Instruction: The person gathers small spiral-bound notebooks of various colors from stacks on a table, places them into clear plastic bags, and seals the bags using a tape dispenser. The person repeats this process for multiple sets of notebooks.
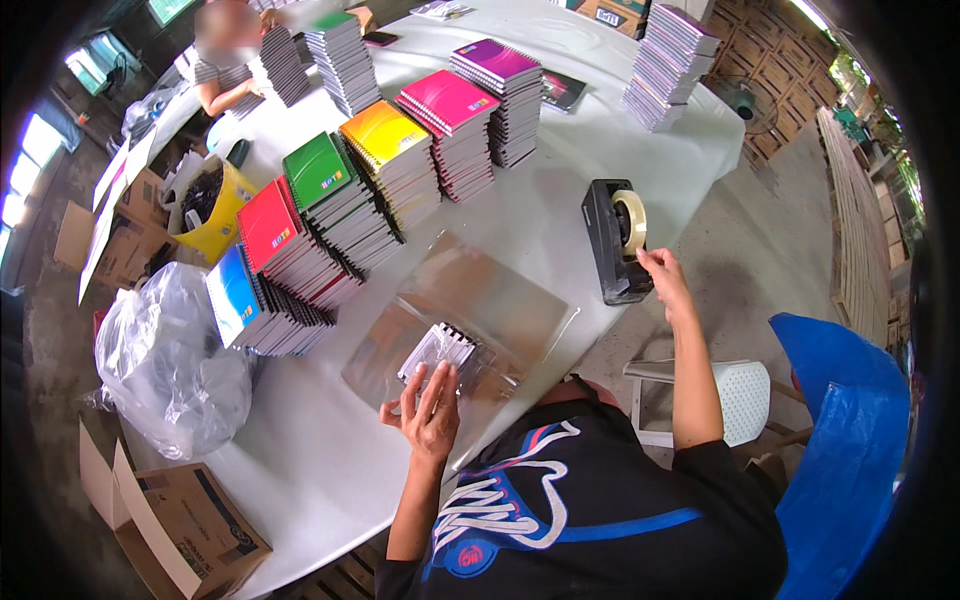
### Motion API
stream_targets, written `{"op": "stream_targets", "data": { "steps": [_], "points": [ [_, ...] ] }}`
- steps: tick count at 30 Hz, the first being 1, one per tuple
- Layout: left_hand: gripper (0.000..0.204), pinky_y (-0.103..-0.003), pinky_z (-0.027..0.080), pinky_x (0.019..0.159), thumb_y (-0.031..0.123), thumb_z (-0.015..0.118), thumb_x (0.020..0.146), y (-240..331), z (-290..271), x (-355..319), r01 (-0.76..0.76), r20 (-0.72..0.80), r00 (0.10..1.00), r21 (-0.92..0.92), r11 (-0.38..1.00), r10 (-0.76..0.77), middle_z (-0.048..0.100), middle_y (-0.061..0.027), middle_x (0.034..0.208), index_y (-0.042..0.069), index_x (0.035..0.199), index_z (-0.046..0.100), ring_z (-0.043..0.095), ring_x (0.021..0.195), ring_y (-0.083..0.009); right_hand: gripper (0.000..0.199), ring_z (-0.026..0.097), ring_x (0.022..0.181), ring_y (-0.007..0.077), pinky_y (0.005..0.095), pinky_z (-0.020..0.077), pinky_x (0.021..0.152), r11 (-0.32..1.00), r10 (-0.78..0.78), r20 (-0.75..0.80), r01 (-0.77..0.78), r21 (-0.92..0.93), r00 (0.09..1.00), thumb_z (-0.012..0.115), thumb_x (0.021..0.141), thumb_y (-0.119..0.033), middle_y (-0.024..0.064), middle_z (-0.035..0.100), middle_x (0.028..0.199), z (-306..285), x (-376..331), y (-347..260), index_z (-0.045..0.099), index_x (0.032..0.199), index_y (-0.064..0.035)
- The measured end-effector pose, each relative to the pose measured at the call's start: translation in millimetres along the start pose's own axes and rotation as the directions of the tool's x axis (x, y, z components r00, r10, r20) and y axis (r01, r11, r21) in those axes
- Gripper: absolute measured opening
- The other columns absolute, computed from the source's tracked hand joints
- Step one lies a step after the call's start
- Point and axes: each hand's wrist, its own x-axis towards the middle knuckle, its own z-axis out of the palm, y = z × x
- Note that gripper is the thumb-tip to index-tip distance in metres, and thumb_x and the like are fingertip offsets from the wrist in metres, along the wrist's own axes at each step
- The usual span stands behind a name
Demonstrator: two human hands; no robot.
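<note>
My left hand (pixel 428 412) rests its stretched fingertips on a small spiral notebook bundle (pixel 440 348), pressing it from above. Clear plastic film (pixel 500 290) lies spread flat under and around that bundle. Over at the right, my right hand (pixel 668 280) is closed in a pinch at the front of a black tape dispenser (pixel 600 240). A roll of clear tape (pixel 630 218) sits in the dispenser, and the pinch is at its free end. The tape between the fingers is too thin to see clearly.
Stacks of spiral notebooks, including blue (pixel 232 295), green (pixel 320 172) and purple (pixel 495 60), line the white table (pixel 330 450). A plastic bag (pixel 175 360) and cardboard box (pixel 190 520) stand left. Across the table sits another person (pixel 225 75). A white chair (pixel 740 400) is at right.
</note>
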Motion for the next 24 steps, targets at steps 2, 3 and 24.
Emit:
{"op": "stream_targets", "data": {
  "steps": [2,3,24],
  "points": [
    [0.031,-0.037,0.022,0.089,0.012,0.071,0.071,1,1,-3,0.033,-0.018,0.999,-0.049,0.998,-0.034,0.063,0.0091,0.103,0.023,0.100,0.071,0.059,0.102,-0.0115,0.045,0.048,0.086,0.0132,0.0312,0.0376,0.072,0.982,0.170,0.076,-0.176,0.074,0.982,0.067,0.077,-0.049,0.0020,0.058,0.098,-5,-6,-6,0.061,0.097,-0.0088],
    [0.032,-0.037,0.022,0.089,0.012,0.071,0.071,1,2,-4,0.049,-0.026,0.998,-0.072,0.996,-0.051,0.062,0.0088,0.101,0.023,0.100,0.071,0.059,0.102,-0.0115,0.046,0.047,0.084,0.0110,0.0300,0.0356,0.068,0.971,0.210,0.144,-0.223,0.086,0.967,0.067,0.076,-0.051,0.0006,0.058,0.098,-7,-11,-8,0.062,0.096,-0.0098],
    [0.043,-0.039,0.024,0.090,0.007,0.074,0.070,-7,3,-7,0.034,-0.067,0.997,-0.137,0.990,-0.044,0.066,0.0016,0.095,0.012,0.109,0.056,0.060,0.102,-0.0174,0.017,0.062,0.080,0.0183,0.0370,0.0431,0.086,0.920,-0.298,-0.394,0.152,-0.361,0.870,0.064,0.085,-0.022,0.0100,0.067,0.087,5,-79,49,0.070,0.094,-0.0091]
  ]
}}
